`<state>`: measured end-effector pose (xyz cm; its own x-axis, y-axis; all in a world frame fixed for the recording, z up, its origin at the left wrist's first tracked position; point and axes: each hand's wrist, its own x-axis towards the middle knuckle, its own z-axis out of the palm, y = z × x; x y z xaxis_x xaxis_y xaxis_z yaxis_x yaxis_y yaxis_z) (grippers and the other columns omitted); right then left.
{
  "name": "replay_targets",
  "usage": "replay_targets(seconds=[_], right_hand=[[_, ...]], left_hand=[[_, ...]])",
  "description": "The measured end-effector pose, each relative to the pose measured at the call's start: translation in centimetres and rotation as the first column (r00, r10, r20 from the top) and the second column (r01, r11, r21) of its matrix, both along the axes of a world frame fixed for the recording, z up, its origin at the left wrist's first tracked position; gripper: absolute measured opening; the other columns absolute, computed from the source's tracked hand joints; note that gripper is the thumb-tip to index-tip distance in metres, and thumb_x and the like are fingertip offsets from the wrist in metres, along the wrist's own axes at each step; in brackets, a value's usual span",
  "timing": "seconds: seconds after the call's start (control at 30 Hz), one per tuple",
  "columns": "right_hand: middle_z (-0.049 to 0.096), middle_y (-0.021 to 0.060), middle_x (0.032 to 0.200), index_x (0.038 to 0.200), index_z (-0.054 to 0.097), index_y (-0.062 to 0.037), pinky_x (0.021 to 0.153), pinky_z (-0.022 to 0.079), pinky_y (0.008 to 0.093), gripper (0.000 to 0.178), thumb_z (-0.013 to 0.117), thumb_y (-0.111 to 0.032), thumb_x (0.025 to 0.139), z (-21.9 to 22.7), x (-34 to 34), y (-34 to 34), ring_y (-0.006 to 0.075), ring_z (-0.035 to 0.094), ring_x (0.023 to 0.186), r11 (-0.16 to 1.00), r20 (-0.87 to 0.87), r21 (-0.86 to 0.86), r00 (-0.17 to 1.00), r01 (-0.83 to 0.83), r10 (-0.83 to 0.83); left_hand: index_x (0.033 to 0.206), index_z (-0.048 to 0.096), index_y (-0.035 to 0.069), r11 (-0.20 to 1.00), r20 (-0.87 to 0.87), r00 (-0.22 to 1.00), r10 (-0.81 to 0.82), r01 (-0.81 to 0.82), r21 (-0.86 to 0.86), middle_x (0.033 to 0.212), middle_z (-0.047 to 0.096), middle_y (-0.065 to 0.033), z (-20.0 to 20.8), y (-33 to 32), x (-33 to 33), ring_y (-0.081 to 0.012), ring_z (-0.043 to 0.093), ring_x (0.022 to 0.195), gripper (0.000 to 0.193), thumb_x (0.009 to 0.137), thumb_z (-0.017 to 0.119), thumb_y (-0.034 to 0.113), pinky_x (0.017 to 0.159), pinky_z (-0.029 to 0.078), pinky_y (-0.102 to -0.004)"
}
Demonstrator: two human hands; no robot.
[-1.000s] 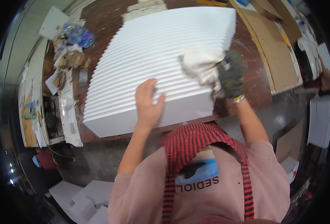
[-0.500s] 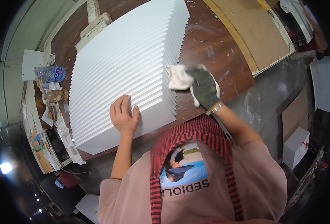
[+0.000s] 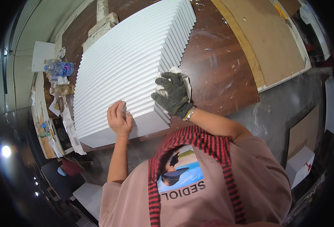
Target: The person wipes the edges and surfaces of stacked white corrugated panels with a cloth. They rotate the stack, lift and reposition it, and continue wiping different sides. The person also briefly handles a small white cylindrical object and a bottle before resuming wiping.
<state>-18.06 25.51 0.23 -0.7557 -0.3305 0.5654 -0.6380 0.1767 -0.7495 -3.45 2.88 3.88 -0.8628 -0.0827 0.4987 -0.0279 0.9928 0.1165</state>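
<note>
White ridged block of stacked panels [image 3: 125, 68] sits upper ctr-L of frame on dark brown wood surface [image 3: 221, 79], long axis lower L to upper R. R hand [image 3: 173, 92] in dark green knit glove [image 3: 179, 101] is nearer its stepped R side: fingers spread, block to their L, crumpled white cloth [image 3: 187, 82] beneath; pinch hidden, can't tell. Bare L hand [image 3: 119, 120], fingers together, thumb apart, is on ridges nr lower edge.

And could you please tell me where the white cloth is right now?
In the head view, the white cloth is under the gloved right hand, at the stepped right side of the white panel stack.
</note>
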Motion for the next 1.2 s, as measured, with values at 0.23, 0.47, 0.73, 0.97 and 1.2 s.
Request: replay_targets(seconds=[0.23, 0.47, 0.73, 0.97, 1.2], right_hand=[[0.059, 0.0312, 0.125, 0.133, 0.052, 0.0043, 0.060, 0.059, 0.0541, 0.089, 0.018, -0.068, 0.095, -6.0, -3.4, -0.3, 0.0487, 0.068, 0.077, 0.866, 0.581, -0.281, 0.645, -0.413, 0.497], [0.061, 0.0113, 0.114, 0.126, 0.057, -0.0071, 0.094, 0.049, 0.0416, 0.044, 0.059, -0.032, 0.091, -1.1, -1.1, 1.4, 0.0262, 0.058, 0.105, 0.919, 0.736, -0.378, 0.565, -0.114, 0.373], [0.064, 0.0074, 0.105, 0.121, 0.060, -0.0074, 0.087, 0.054, 0.0368, 0.034, 0.062, -0.028, 0.094, -7.2, -5.3, -1.1, 0.0185, 0.059, 0.104, 0.977, -0.012, 0.215, 1.000, 0.012, -0.010], [0.062, 0.0084, 0.092, 0.102, 0.062, -0.0074, 0.062, 0.052, 0.0294, 0.022, 0.060, -0.028, 0.097, -1.0, -6.0, -2.2, 0.0175, 0.063, 0.076, 0.991, 0.422, -0.089, 0.897, -0.104, 0.132], [0.062, 0.0134, 0.095, 0.096, 0.063, -0.0037, 0.087, 0.052, 0.0402, 0.013, 0.067, -0.015, 0.091, -4.7, -2.9, 0.2, 0.0270, 0.063, 0.091, 0.902, -0.003, 0.405, 0.987, 0.150, -0.163]], left_hand=[[0.111, 0.069, 0.007, 0.999, -0.016, 0.999, 0.031, -0.031, -0.019, 0.114, 0.065, -0.0111, -0.3, 0.0, 0.1, -0.0341, 0.062, 0.098, 0.037, 0.079, 0.059, 0.021, 0.085, 0.052, -0.0436], [0.112, 0.069, 0.008, 0.996, -0.004, 0.997, 0.077, -0.077, -0.038, 0.113, 0.064, -0.0102, -0.4, -0.1, 0.2, -0.0330, 0.061, 0.099, 0.037, 0.079, 0.058, 0.022, 0.083, 0.053, -0.0425], [0.112, 0.069, 0.010, 0.996, -0.019, 0.997, 0.076, -0.077, -0.035, 0.114, 0.065, -0.0092, -0.4, -0.1, 0.1, -0.0319, 0.062, 0.101, 0.037, 0.078, 0.061, 0.022, 0.084, 0.053, -0.0414], [0.113, 0.069, 0.012, 0.997, -0.030, 0.997, 0.074, -0.074, -0.032, 0.113, 0.065, -0.0071, -0.6, -0.2, 0.5, -0.0298, 0.062, 0.102, 0.037, 0.077, 0.063, 0.021, 0.085, 0.053, -0.0403], [0.112, 0.068, 0.012, 0.997, -0.037, 0.996, 0.079, -0.080, -0.013, 0.113, 0.065, -0.0064, -0.7, -0.2, 0.7, -0.0291, 0.061, 0.102, 0.036, 0.077, 0.064, 0.019, 0.086, 0.053, -0.0401]])
